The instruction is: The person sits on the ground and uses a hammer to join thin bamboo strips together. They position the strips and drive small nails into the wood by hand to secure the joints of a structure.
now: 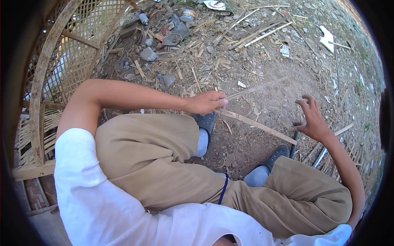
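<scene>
My left hand (206, 102) is closed around one end of a flat bamboo strip (256, 124), which slants down to the right toward my right shoe. From the same fingers a second thin strip (260, 87), smeared by motion, points up to the right. My right hand (315, 121) hangs open on the right, fingers curled but apart, with nothing between them. Just below its thumb a dark rod-like piece (294, 144) stands beside my shoe, close to the lower end of the bamboo strip; its kind I cannot make out.
A woven bamboo frame (43, 78) rises at the left by my elbow. Split sticks (262, 33) and stones (148, 54) litter the dirt ahead. A tin (187, 15) and a small can (143, 19) lie far off. My clog-style shoes (207, 123) rest on the ground between.
</scene>
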Demonstrator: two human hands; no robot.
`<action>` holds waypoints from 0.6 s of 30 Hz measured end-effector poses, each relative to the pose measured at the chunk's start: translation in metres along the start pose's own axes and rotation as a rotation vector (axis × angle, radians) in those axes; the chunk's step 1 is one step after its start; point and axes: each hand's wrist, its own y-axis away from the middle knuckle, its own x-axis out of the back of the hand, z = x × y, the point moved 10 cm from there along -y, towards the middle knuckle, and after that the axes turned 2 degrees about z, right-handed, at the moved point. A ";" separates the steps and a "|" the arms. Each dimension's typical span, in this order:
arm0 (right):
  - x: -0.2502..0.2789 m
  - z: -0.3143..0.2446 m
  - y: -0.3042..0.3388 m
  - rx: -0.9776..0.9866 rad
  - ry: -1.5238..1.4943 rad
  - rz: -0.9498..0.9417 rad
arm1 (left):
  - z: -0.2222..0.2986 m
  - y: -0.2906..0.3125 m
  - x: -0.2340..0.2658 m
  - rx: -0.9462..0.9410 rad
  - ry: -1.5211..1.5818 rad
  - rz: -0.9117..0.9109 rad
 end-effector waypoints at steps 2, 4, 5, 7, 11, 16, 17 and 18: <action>-0.002 -0.009 -0.005 -0.020 -0.069 -0.011 | 0.005 0.003 -0.007 -0.011 0.041 -0.051; -0.001 -0.016 -0.008 -0.045 -0.138 -0.020 | 0.018 0.003 -0.015 -0.023 0.079 -0.105; 0.003 -0.022 -0.007 -0.010 -0.089 -0.006 | 0.031 0.002 -0.022 -0.060 0.047 -0.146; 0.012 -0.028 -0.003 0.005 -0.068 0.013 | 0.048 0.002 -0.029 -0.078 -0.001 -0.210; 0.007 -0.008 -0.001 0.078 0.127 0.010 | 0.066 -0.004 -0.046 -0.146 -0.006 -0.333; -0.015 0.041 -0.008 -0.036 -0.221 -0.029 | 0.051 -0.002 -0.042 -0.138 -0.046 -0.334; -0.015 0.043 -0.006 -0.055 -0.232 -0.027 | 0.051 -0.003 -0.043 -0.132 -0.065 -0.336; -0.012 0.041 -0.005 -0.044 -0.207 -0.014 | 0.050 -0.003 -0.044 -0.128 -0.080 -0.335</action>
